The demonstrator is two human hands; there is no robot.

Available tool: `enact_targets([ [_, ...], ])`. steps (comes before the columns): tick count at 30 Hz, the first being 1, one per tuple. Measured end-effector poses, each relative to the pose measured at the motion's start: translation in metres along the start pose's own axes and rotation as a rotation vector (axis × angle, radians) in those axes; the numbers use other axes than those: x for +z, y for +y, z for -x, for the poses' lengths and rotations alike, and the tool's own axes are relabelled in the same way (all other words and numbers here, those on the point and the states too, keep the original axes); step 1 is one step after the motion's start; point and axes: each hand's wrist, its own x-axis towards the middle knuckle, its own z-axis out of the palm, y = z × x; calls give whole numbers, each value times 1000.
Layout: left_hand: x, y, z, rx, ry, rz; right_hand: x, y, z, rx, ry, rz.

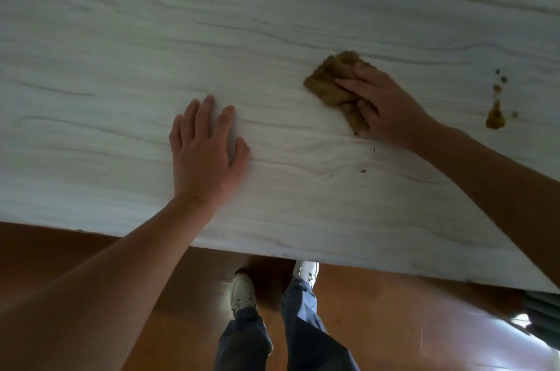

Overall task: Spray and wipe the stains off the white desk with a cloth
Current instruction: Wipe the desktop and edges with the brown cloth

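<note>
The white desk (121, 52) with faint grey grain fills the upper view. My right hand (385, 107) presses flat on a crumpled brown cloth (328, 80) at the desk's right of centre, fingers spread over it. A brown stain (495, 119) with a trail of small brown drops (500, 80) above it lies to the right of that hand. Two tiny dark specks (362, 171) sit just in front of the cloth. My left hand (206, 152) rests palm down on the bare desk, fingers apart, holding nothing. No spray bottle is in view.
The desk's near edge (272, 255) runs diagonally across the lower view. Below it are a brown wooden floor (60, 249), my legs in blue trousers (303, 325) and white shoes (242, 295). A dark grey object (542, 313) shows at the lower right.
</note>
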Motion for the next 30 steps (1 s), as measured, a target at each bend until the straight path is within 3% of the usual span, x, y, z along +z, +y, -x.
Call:
enact_targets([
  [9, -3, 0, 3, 20, -4, 30, 23, -35, 54, 189, 79, -36],
  [17, -8, -4, 5, 0, -5, 185, 71, -151, 110, 369, 152, -98],
  [20, -17, -17, 12, 97, -49, 297, 89, -193, 118, 314, 121, -121],
  [24, -33, -75, 34, 292, -42, 137, 84, -188, 122, 193, 32, -104],
  [27, -35, -115, 54, 297, 2, 45, 73, -167, 115, 170, -1, -36],
  [30, -29, -125, 60, 274, 35, 59, 75, -163, 94, 266, 60, -46],
])
